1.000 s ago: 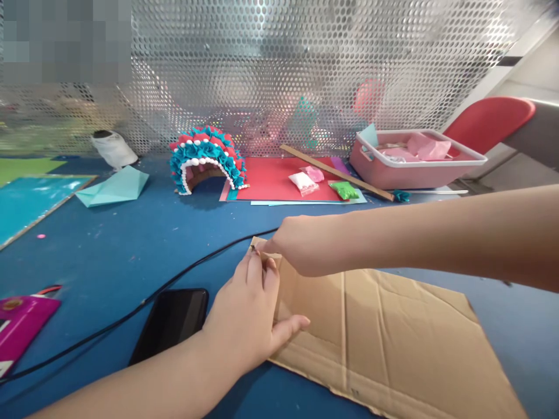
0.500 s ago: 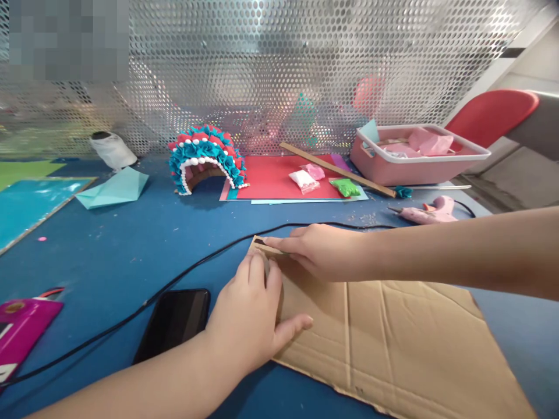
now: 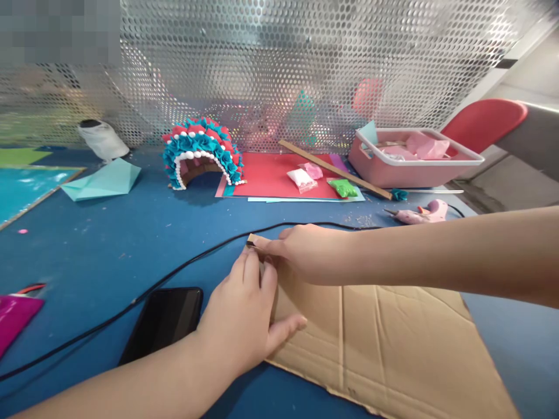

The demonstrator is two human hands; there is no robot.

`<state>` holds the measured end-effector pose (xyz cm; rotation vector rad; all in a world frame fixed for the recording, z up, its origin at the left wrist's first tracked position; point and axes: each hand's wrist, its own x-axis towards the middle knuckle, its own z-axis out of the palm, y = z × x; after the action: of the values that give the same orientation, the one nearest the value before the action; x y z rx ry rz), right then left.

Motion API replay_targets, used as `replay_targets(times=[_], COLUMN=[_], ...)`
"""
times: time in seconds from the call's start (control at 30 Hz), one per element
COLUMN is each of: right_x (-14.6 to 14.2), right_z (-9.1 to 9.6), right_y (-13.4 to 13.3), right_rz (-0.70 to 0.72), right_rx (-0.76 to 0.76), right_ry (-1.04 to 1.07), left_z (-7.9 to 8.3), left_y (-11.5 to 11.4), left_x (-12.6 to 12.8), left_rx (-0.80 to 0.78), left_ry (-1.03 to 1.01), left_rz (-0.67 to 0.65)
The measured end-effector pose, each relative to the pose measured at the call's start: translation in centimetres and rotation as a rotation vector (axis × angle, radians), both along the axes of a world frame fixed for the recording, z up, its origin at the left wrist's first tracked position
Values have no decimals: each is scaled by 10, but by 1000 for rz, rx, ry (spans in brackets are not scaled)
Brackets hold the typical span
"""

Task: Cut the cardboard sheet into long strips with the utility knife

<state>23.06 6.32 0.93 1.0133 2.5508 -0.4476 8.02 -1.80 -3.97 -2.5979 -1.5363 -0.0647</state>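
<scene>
A flat brown corrugated cardboard sheet (image 3: 384, 337) lies on the blue tabletop (image 3: 109, 244), creased in several lines, with its far left corner pointing toward the perforated metal screen (image 3: 279, 70). The right hand (image 3: 305, 253) has its grip pinched together on that corner. The left hand (image 3: 244, 326) lies palm down with fingers spread flat, pressing the sheet just beside the corner and grasping nothing. A thin black cable (image 3: 174, 273) runs just beyond the corner, and a black smartphone (image 3: 163, 320) lies face up just left of the left wrist. A pink glue gun (image 3: 419, 212) rests farther right. If the pinched corner is pulled hard, the outer layer may tear unevenly or the sheet may slide, and a sliding sheet could catch the cable or nudge the smartphone.
</scene>
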Motion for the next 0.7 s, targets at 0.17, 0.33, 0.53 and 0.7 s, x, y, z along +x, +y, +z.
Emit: replay_targets(times=[0.17, 0.33, 0.53, 0.7], right_x=[1, 2, -1, -9], right_z=[-7, -13, -4, 13], right_y=[-2, -4, -2, 4], right_rz=[-8, -37, -9, 43], right_rx=[2, 8, 18, -12], right_ry=[103, 126, 33, -43], left_z=[0, 0, 0, 0], left_y=[0, -1, 0, 0], left_x=[0, 0, -1, -1], left_rx=[-2, -14, -16, -41], left_ry=[-2, -12, -2, -12], left_rz=[5, 9, 10, 19])
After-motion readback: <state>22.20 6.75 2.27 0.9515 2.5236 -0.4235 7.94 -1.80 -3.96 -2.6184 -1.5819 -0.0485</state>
